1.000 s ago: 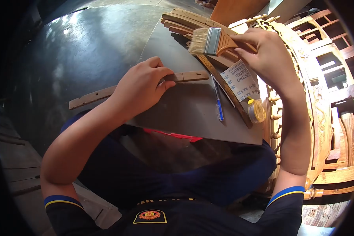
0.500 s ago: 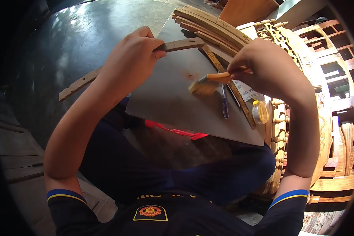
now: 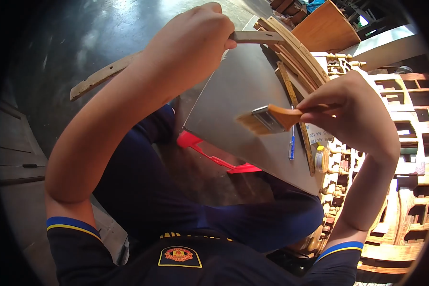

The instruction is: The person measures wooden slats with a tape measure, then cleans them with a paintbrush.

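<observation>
My left hand (image 3: 205, 33) is closed around a curved wooden strip (image 3: 257, 37). A longer part of what looks like the same strip shows to the left, beyond my forearm, which hides the middle. In my right hand (image 3: 348, 107) is a paintbrush (image 3: 283, 117), pinched by its orange handle. Its pale bristles are blurred and point left above a grey board (image 3: 224, 97). A blue pen (image 3: 291, 147) lies on the board below the brush, beside a yellowish wooden ruler (image 3: 310, 151).
Several curved wooden strips (image 3: 302, 55) are stacked at the board's far right. Sandpaper (image 3: 315, 135) and a yellow-lidded jar (image 3: 322, 161) are by its right edge. A red plastic piece (image 3: 219, 162) sits beneath the near edge. Carved wooden furniture (image 3: 405, 205) fills the right side.
My left hand has moved up and right with the strip. My right hand and the brush have shifted right and down. The whole view has shifted somewhat.
</observation>
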{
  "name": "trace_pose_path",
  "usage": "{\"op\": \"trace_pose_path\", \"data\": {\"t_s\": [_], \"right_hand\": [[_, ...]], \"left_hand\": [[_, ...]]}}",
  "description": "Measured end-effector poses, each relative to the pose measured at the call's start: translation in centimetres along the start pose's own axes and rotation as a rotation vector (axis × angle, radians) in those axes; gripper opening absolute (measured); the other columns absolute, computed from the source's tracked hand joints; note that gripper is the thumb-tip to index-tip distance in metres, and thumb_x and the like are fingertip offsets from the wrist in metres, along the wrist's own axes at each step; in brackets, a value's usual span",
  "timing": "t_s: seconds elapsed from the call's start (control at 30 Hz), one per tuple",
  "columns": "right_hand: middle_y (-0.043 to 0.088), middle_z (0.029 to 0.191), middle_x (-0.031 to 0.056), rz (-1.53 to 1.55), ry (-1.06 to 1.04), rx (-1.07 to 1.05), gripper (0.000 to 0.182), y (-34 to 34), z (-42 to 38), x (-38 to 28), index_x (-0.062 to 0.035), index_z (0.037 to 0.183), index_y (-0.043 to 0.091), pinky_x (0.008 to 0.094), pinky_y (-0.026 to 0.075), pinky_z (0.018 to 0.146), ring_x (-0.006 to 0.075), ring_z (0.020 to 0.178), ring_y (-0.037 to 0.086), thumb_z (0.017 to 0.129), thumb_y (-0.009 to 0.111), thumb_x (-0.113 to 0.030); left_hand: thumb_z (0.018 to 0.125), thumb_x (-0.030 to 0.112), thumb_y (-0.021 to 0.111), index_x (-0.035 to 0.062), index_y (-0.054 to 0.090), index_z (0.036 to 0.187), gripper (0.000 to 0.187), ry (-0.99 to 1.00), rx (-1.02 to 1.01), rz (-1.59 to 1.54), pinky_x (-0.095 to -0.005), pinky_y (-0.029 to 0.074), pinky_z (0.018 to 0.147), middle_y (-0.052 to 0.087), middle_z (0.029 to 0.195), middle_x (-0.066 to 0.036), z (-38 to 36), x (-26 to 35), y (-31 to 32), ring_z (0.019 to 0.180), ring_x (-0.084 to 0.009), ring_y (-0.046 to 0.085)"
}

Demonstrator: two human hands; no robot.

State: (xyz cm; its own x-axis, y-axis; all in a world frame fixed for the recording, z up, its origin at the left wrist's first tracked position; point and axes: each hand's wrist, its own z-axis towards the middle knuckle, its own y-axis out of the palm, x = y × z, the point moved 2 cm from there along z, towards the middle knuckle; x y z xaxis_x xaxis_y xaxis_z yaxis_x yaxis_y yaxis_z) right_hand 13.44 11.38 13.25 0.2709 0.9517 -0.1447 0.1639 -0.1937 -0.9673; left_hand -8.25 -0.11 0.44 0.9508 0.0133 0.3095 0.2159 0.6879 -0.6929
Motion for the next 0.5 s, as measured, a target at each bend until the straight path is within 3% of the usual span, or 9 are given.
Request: {"op": "trace_pose_path", "data": {"t_s": [0.03, 0.07, 0.17, 0.27, 0.3, 0.37, 0.43, 0.5], "right_hand": [[0.076, 0.081, 0.0110, -0.104, -0.093, 0.018, 0.010, 1.1, 0.1, -0.8, -0.0080, 0.092, 0.085, 0.0436, 0.057, 0.079, 0.0320, 0.085, 0.074, 0.084, 0.087, -0.014], [0.077, 0.082, 0.0119, -0.181, -0.051, -0.009, 0.010, 1.8, 0.8, -1.2, -0.0092, 0.093, 0.085, 0.0438, 0.058, 0.080, 0.0321, 0.085, 0.074, 0.084, 0.086, -0.014], [0.076, 0.083, 0.0127, -0.384, 0.080, 0.232, 0.013, 1.3, 3.1, 2.1, -0.0060, 0.094, 0.085, 0.0444, 0.057, 0.081, 0.0332, 0.086, 0.073, 0.085, 0.085, -0.016], [0.077, 0.085, 0.0132, 0.114, 0.080, -0.051, 0.018, 0.4, 2.5, -1.0, -0.0041, 0.093, 0.084, 0.0440, 0.058, 0.081, 0.0335, 0.083, 0.073, 0.090, 0.081, -0.022], [0.078, 0.085, 0.0145, 0.061, -0.063, -0.018, 0.018, 1.7, 2.7, -1.1, -0.0036, 0.093, 0.084, 0.0409, 0.059, 0.077, 0.0327, 0.078, 0.074, 0.092, 0.081, -0.022], [0.079, 0.084, 0.0157, -0.094, -0.041, 0.117, 0.014, 2.9, 4.6, 0.6, -0.0032, 0.093, 0.084, 0.0390, 0.059, 0.074, 0.0319, 0.075, 0.075, 0.091, 0.083, -0.017], [0.078, 0.082, 0.0159, -0.375, 0.034, 0.348, 0.011, 2.5, 6.3, 2.4, -0.0025, 0.096, 0.084, 0.0354, 0.057, 0.070, 0.0300, 0.073, 0.075, 0.089, 0.086, -0.012], [0.078, 0.081, 0.0149, 0.031, -0.010, 0.235, 0.013, 2.5, 6.1, 2.2, -0.0017, 0.097, 0.084, 0.0346, 0.056, 0.069, 0.0292, 0.072, 0.075, 0.090, 0.085, -0.012]], "left_hand": [[0.097, 0.016, 0.076, 0.0001, 0.078, 0.104, 0.018, -0.007, -0.005, -0.002, -0.0475, 0.053, 0.078, 0.065, 0.094, -0.016, 0.2, -0.1, -0.2, 0.087, -0.0373, 0.067], [0.097, 0.017, 0.076, -0.0003, 0.077, 0.102, 0.018, -0.007, -0.007, -0.005, -0.0481, 0.053, 0.079, 0.064, 0.094, -0.017, 0.2, -0.2, -0.3, 0.087, -0.0377, 0.067], [0.098, 0.018, 0.075, -0.0013, 0.075, 0.096, 0.019, 0.018, 0.012, -0.014, -0.0489, 0.052, 0.079, 0.063, 0.095, -0.017, 0.1, -0.7, 0.2, 0.088, -0.0385, 0.067], [0.098, 0.018, 0.074, -0.0018, 0.074, 0.095, 0.020, 0.001, 0.049, -0.011, -0.0493, 0.052, 0.079, 0.064, 0.096, -0.017, 0.0, -0.4, 0.4, 0.087, -0.0391, 0.067], [0.094, 0.012, 0.073, -0.0039, 0.076, 0.094, 0.016, -0.038, -0.048, -0.055, -0.0492, 0.054, 0.082, 0.064, 0.099, -0.022, 0.2, -0.4, -0.1, 0.088, -0.0404, 0.068], [0.086, -0.001, 0.070, -0.0082, 0.079, 0.093, 0.014, -0.101, -0.244, -0.145, -0.0491, 0.058, 0.088, 0.066, 0.105, -0.030, 1.0, -0.4, -1.9, 0.091, -0.0429, 0.070], [0.085, -0.002, 0.069, -0.0086, 0.079, 0.091, 0.013, -0.091, -0.246, -0.096, -0.0477, 0.058, 0.085, 0.066, 0.103, -0.029, 0.8, -0.7, -1.4, 0.091, -0.0428, 0.070], [0.084, -0.003, 0.068, -0.0091, 0.078, 0.090, 0.014, -0.091, -0.220, -0.080, -0.0472, 0.058, 0.083, 0.066, 0.101, -0.028, 1.1, -1.3, -1.1, 0.090, -0.0426, 0.069]]}}
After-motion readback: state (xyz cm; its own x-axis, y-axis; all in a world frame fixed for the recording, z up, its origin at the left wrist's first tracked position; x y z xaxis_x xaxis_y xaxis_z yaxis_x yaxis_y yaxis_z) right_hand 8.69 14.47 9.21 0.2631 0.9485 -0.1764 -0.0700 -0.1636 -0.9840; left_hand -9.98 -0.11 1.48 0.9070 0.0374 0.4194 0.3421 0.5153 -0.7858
